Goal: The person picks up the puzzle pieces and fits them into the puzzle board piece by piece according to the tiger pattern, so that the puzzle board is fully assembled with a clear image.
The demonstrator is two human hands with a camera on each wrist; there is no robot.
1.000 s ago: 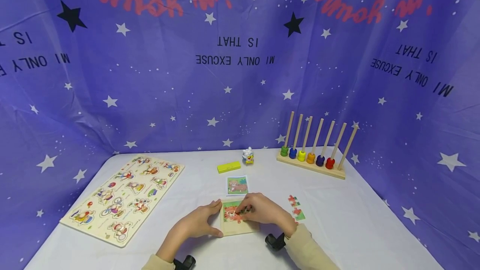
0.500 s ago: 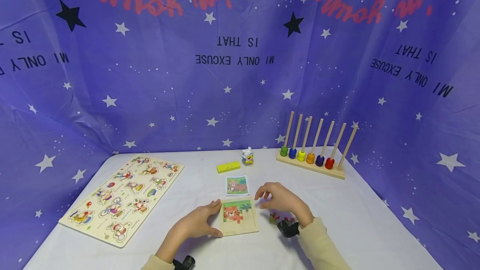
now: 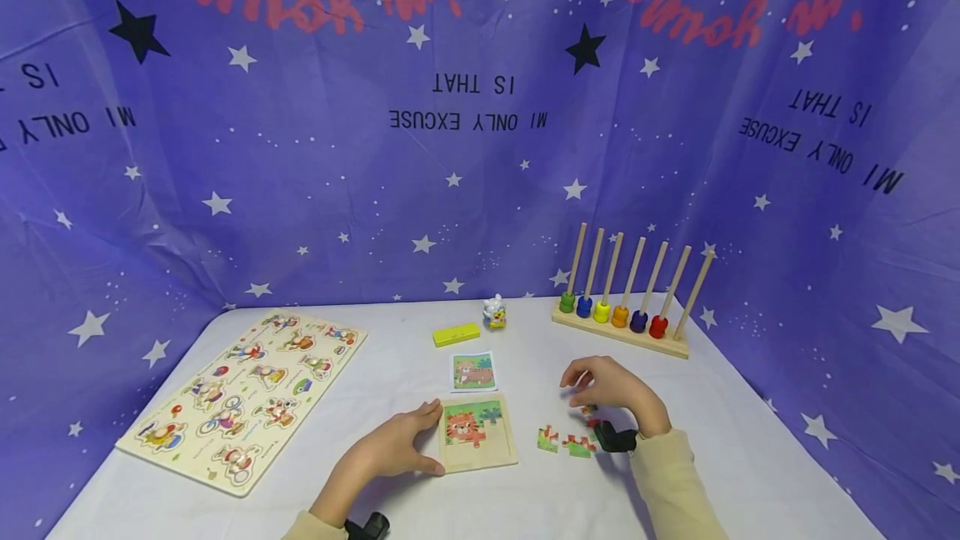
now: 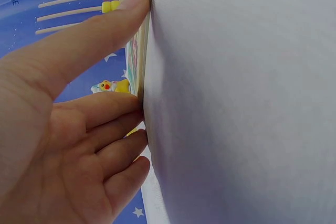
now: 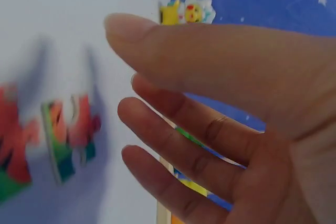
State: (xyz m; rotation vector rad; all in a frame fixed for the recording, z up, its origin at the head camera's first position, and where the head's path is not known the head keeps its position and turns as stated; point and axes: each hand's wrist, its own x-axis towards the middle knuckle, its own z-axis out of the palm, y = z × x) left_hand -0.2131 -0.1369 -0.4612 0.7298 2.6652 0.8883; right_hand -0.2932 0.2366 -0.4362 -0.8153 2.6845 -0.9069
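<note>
A square wooden jigsaw tray [image 3: 495,457] lies on the white cloth, its upper left filled with a red tiger's face and greenery. At its left edge, my left hand [image 3: 393,444] touches the wood with thumb and fingertips spread along the side; the left wrist view shows the thumb [image 4: 100,40] against the edge. My right hand [image 3: 611,386] hovers with relaxed fingers and nothing between them, over loose jigsaw pieces [image 3: 579,446] in red and green. In the right wrist view a red-and-green piece [image 5: 62,137] lies just past the fingertips.
Beyond the tray lie a tiger picture card [image 3: 474,372] and a yellow block [image 3: 456,335], with a small toy figure [image 3: 495,312] behind. A wooden peg rack [image 3: 622,332] with coloured beads stands back right. A large picture board [image 3: 240,398] covers the left side.
My right hand has left the tray and moved right to over the loose pieces; a green piece now shows in the tray's upper right. My left hand has stayed at the tray's edge.
</note>
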